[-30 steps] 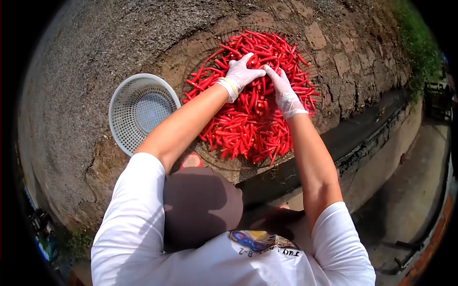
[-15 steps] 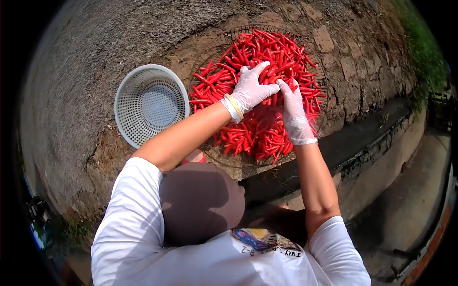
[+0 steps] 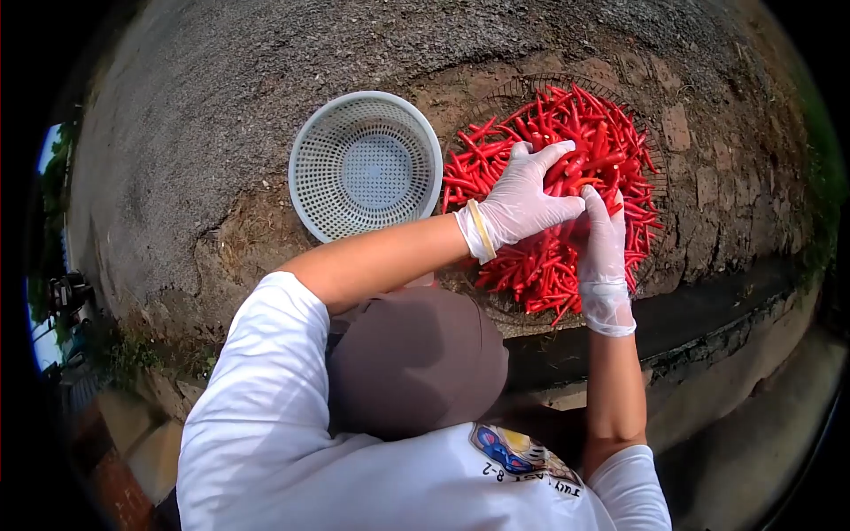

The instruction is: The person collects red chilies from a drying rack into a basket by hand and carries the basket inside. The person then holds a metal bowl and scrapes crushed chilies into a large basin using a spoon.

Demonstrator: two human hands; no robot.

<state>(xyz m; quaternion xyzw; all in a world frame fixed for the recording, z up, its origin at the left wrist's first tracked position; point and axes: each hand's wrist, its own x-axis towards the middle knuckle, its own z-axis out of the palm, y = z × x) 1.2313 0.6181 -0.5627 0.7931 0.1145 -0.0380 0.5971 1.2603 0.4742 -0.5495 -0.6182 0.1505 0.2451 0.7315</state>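
Peppers [image 3: 606,161] are gripped between the curved fingers of my left hand [image 3: 524,196] and right hand [image 3: 604,252], over a pile [image 3: 540,276].

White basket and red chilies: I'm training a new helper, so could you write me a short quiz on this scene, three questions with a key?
1. Multiple choice: seen from the person's side, where does the basket stand relative to the chili pile?
a) to its left
b) to its right
c) on top of it

2. True or false: the left hand has a yellow band at its wrist.

3. Fill in the blank: the left hand and the right hand both wear thin, pale ______.

Key: 1 a; 2 true; 3 gloves.
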